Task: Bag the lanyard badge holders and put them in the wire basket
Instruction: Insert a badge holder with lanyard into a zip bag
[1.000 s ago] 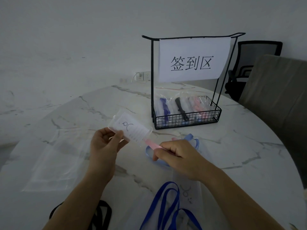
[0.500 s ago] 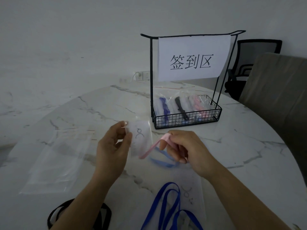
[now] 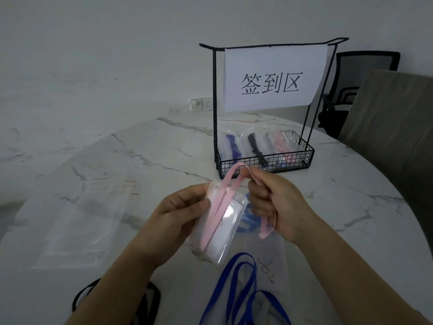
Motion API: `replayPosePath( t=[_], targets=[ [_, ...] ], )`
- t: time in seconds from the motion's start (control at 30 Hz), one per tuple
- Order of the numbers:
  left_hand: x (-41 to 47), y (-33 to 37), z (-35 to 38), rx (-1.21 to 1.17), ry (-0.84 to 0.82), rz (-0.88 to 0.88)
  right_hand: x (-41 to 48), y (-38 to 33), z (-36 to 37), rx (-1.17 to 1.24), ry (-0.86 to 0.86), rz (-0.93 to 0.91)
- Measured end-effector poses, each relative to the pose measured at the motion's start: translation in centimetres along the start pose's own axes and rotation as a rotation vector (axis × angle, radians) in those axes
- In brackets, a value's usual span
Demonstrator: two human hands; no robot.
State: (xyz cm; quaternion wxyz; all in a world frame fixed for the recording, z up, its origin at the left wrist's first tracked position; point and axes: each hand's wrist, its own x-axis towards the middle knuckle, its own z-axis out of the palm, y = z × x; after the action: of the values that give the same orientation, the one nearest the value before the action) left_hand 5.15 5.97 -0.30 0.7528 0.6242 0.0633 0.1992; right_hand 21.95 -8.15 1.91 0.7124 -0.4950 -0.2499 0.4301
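One badge holder [image 3: 230,225] held above the bench [image 3: 351,207], strap being gathered.

Left hand [image 3: 178,214] grips the clear holder by its long edge, fingers curled round it. Right hand [image 3: 281,205] is closed on the pink lanyard [image 3: 216,208], with a loop standing above the knuckles. Within the last second the holder has turned from face-on to lengthwise, and the strap, previously trailing low, now lies doubled along its face. Judgement: the strap is being folded up for bagging, and no bag is in hand yet. Clear bags [image 3: 77,219] lie to the left. The wire basket [image 3: 264,161] beyond already holds bagged sets.
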Motion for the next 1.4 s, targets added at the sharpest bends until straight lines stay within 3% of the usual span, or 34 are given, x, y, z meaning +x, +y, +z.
replayPosePath(
  t=[0.13,0.27,0.47,0.6,0.8,0.9,1.0,1.1,1.23,1.4],
  targets=[
    [0.1,0.0,-0.8,-0.245,0.120,0.028,-0.4,0.8,0.8,-0.243,-0.050,0.152],
    [0.6,0.0,-1.5,-0.305,0.282,0.041,-1.0,1.7,1.5,-0.487,-0.181,0.157],
    [0.9,0.0,-1.8,-0.296,0.439,0.049,-1.3,2.9,2.3,-0.913,-0.255,-0.181],
    [0.7,-0.1,-1.5,-0.137,0.619,0.083,-1.4,3.5,2.2,-1.280,-0.222,-0.365],
    [1.0,0.1,-1.9,0.056,0.855,0.173,-1.1,3.2,2.3,-1.495,-0.201,-0.642],
    [0.9,0.1,-2.0,0.157,0.798,0.204,-1.2,2.9,2.3,-1.385,-0.062,-0.814],
    [0.7,-0.1,-1.4,0.245,0.606,0.173,-1.1,2.6,2.2,-1.236,0.049,-0.872],
    [0.5,-0.4,-0.9,0.256,0.395,0.111,-0.9,2.6,2.0,-1.111,0.115,-0.844],
    [0.4,-0.6,-0.6,0.217,0.211,0.072,-0.8,2.9,2.2,-0.927,0.176,-0.646],
    [0.6,-1.1,-0.3,0.199,0.188,0.028,-0.4,3.1,1.9,-0.933,0.254,-0.651]
  ],
)
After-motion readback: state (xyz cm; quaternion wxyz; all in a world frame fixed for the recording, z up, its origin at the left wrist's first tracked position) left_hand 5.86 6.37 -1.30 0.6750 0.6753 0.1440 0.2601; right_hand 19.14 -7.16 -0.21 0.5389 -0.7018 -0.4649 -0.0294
